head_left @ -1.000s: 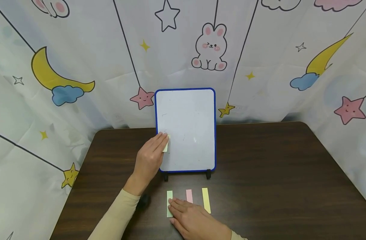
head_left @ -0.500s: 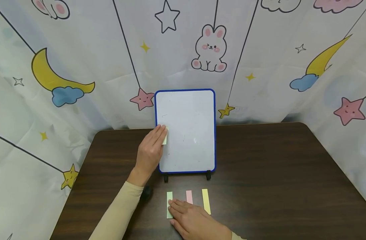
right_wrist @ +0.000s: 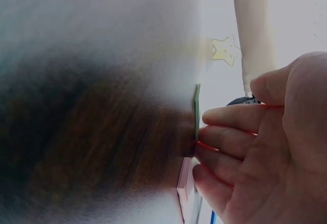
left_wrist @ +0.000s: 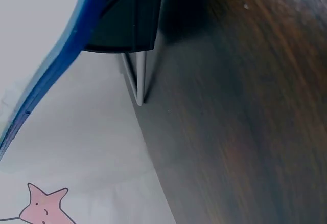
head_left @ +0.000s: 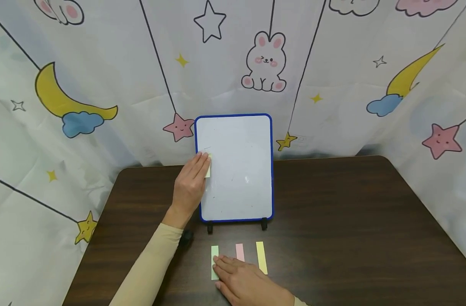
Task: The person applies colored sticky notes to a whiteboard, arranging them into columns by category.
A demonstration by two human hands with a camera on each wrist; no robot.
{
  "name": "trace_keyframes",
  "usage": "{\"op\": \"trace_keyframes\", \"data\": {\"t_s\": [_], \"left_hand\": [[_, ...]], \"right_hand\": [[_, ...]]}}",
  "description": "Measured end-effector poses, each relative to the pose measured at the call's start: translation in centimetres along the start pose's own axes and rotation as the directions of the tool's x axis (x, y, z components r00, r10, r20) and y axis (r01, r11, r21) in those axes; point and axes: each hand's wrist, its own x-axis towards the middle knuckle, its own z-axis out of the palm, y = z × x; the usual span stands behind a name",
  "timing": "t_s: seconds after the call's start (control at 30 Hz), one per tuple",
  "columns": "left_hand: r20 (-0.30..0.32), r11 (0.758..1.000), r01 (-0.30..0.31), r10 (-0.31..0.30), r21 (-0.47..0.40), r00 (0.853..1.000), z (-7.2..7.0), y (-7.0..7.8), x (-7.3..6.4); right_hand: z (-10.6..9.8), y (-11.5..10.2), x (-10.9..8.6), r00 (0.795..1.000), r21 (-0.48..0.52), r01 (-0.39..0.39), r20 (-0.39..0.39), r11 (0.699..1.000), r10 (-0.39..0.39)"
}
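Observation:
My left hand (head_left: 188,185) presses straight fingers against the left side of the blue-framed whiteboard (head_left: 238,174). A pale yellow-green sticky note (head_left: 207,171) shows partly under those fingertips. My right hand (head_left: 249,280) lies low on the table, its fingertips on a green strip of sticky notes (head_left: 215,273). Its fingers cover the lower part of a pink strip (head_left: 239,251). Right of that lies a yellow strip (head_left: 261,257). In the right wrist view, the fingers reach to the green pad (right_wrist: 197,109) and the pink pad (right_wrist: 184,180). The left wrist view shows no fingers.
Black feet (head_left: 264,224) hold the board upright on the dark wooden table (head_left: 343,221). A thin metal prop (left_wrist: 141,81) stands behind it. A white curtain (head_left: 332,123) with cartoon drawings hangs around the table. A small dark object (head_left: 186,238) shows beside the left wrist.
My left hand has slid up the board's left side, and the sticky note has moved up with it. My right hand stays on the strips. The head view has shifted slightly.

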Motion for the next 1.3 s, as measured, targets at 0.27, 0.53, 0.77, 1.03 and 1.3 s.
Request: {"op": "trace_keyframes", "data": {"t_s": [0.27, 0.53, 0.77, 1.03, 1.3], "left_hand": [[0.031, 0.999, -0.031, 0.03, 0.02, 0.999, 0.2, -0.2, 0.0], [0.086, 0.997, -0.044, 0.039, 0.059, 0.996, 0.2, -0.3, -0.1], [0.089, 0.999, -0.028, 0.024, 0.039, 0.996, 0.1, -0.2, -0.1], [0.083, 0.999, -0.035, 0.032, 0.04, 0.996, 0.3, -0.2, -0.3], [0.107, 0.999, -0.025, 0.02, 0.037, 0.994, 0.2, -0.4, -0.4]], "right_hand": [[0.0, -0.1, 0.0, 1.0, 0.002, 0.0, 0.001, 1.0, 0.0], [0.0, -0.1, 0.0, 1.0, 0.034, -0.012, 0.013, 0.999, 0.012], [-0.1, -0.1, -0.1, 1.0, 0.039, -0.007, -0.001, 0.999, 0.007], [-0.5, -0.4, -0.2, 0.998, 0.011, 0.027, -0.057, 1.0, -0.026], [-1.8, 0.6, -0.5, 0.974, 0.041, -0.127, -0.184, 0.991, 0.133]]}}
